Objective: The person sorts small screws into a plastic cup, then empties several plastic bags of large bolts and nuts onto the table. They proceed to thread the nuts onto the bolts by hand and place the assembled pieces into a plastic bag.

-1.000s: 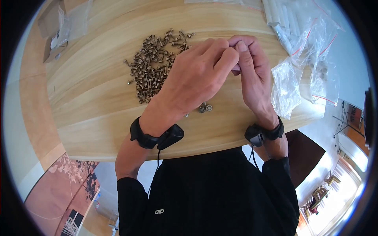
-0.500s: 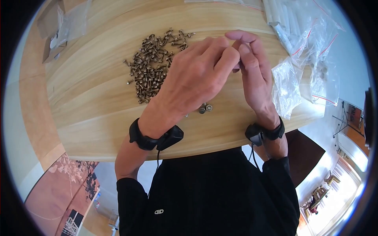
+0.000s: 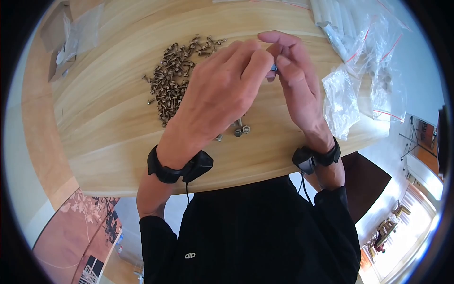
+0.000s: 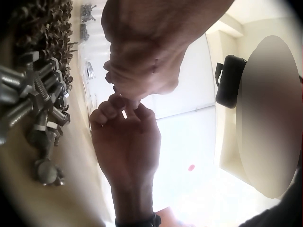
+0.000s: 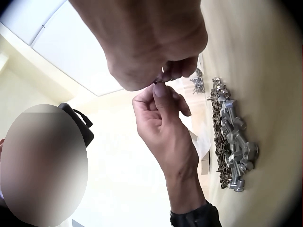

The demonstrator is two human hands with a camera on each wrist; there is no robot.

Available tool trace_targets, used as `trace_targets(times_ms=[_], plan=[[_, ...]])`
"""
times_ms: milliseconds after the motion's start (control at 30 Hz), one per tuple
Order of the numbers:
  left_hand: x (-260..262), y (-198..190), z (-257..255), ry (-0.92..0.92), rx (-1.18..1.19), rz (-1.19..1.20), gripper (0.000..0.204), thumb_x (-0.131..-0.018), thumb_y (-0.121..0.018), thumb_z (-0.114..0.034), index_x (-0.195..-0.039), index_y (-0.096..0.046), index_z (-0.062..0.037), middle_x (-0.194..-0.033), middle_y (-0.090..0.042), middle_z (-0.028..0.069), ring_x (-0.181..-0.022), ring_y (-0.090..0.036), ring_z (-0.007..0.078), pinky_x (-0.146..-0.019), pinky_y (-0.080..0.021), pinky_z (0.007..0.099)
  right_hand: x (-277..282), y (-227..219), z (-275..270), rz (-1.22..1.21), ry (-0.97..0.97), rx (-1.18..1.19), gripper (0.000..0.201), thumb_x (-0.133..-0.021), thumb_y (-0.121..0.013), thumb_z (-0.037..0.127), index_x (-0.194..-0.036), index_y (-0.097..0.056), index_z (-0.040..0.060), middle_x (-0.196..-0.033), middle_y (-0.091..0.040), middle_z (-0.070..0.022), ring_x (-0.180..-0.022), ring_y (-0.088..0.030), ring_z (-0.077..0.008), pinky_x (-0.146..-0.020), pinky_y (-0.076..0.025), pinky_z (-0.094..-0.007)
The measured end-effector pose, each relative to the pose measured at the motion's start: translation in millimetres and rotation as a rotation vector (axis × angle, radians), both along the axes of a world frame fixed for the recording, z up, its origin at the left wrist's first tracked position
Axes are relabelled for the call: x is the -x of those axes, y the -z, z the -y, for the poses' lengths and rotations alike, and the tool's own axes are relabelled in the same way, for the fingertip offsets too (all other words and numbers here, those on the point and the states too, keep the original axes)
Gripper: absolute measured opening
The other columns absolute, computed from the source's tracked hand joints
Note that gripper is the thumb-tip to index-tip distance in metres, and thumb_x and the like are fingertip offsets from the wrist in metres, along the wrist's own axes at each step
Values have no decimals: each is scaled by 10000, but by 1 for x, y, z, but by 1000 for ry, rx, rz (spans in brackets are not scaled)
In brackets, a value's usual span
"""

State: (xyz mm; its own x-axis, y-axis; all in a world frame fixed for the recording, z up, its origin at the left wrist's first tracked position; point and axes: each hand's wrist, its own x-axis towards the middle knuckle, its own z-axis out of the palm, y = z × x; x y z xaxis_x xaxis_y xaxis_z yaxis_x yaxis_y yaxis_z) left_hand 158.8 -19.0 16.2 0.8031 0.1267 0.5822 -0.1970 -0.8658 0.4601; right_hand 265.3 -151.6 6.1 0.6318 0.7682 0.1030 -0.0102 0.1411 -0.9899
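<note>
So there's a tiny bluish piece, mostly hidden, right between both hands' fingertips. Left hand is pinching it; right hand has its bent thumb right there, but can't tell if it's gripping too. Flanged bolts lie heaped left of them.

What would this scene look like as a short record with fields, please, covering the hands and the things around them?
Left hand: pinches a small item, mostly hidden
Right hand: fingertips at that item; grip unclear
Small bolts: heaped on the wooden table
Large silver bolts: nearer the person than the small bolts
Plastic bags: clear, at the table's right side
Cardboard box: open, far left in the head view
</note>
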Motion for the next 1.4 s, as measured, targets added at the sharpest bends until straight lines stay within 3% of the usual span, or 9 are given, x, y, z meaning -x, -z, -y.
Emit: trace_targets(times_ms=[300,400,533,633,1000,1133,1200,1333,1400], plan=[[-1,-2,-2,27,58,-35,355,-799,-682,158,-1090,-581,-20,-945,-630,128,-796,-663,334,-665,-529,416,-3,-8,6,-55,-98,159,310,-1103,-488,227,-1297,-588,7,-910,-540,26,-792,-443,-56,-709,-414,-226],[1,-6,-2,0,106,-53,338,-806,-687,149,-1081,-587,-21,-916,-628,126,-788,-661,334,-663,-527,411,4,3,0,-11,6,-19,308,-1103,-486,224,-1289,-596,5,-909,-540,18,-780,-438,-54,-703,-413,-228],[1,-7,-2,11,76,-46,320,-816,-689,141,-1076,-594,-20,-894,-627,131,-786,-659,335,-660,-525,409,1,-3,3,-128,-60,9,308,-1104,-484,223,-1300,-587,8,-947,-562,9,-798,-452,-52,-710,-417,-227],[1,-7,-1,12,86,-61,303,-823,-695,129,-1068,-594,-18,-894,-627,131,-786,-659,333,-660,-523,409,5,-2,3,8,3,38,317,-1102,-470,225,-1291,-585,-2,-951,-571,6,-797,-456,-56,-718,-418,-226],[1,-4,0,13,93,-68,291,-851,-693,103,-1091,-582,-18,-897,-643,136,-780,-660,327,-662,-519,413,2,-3,5,-107,-24,127,305,-1077,-461,195,-1279,-592,8,-821,-497,49,-729,-421,-50,-655,-373,-217],[2,-5,0,-5,104,-67,291,-854,-700,88,-1092,-577,-26,-912,-648,135,-775,-655,327,-662,-517,415,6,-2,0,-155,18,-23,286,-1082,-456,178,-1252,-594,-7,-804,-487,53,-694,-405,-38,-612,-359,-210],[2,-4,-1,-5,65,-92,289,-859,-709,68,-1092,-570,-31,-933,-655,137,-775,-656,334,-657,-515,421,5,-8,4,-123,-30,162,306,-1074,-443,172,-1280,-579,-10,-819,-487,45,-699,-413,-43,-614,-361,-210],[2,-6,-1,-16,73,-73,289,-861,-717,46,-1094,-566,-36,-928,-651,131,-776,-657,341,-653,-516,424,6,-2,0,-156,30,3,293,-1089,-444,187,-1248,-592,-9,-819,-499,46,-675,-408,-38,-587,-350,-205],[2,-6,-1,-29,40,-106,287,-862,-719,42,-1090,-563,-37,-907,-641,128,-773,-656,344,-651,-518,425,2,-3,7,-179,-78,118,303,-1083,-431,169,-1278,-583,-5,-854,-511,29,-709,-434,-53,-615,-373,-215]])
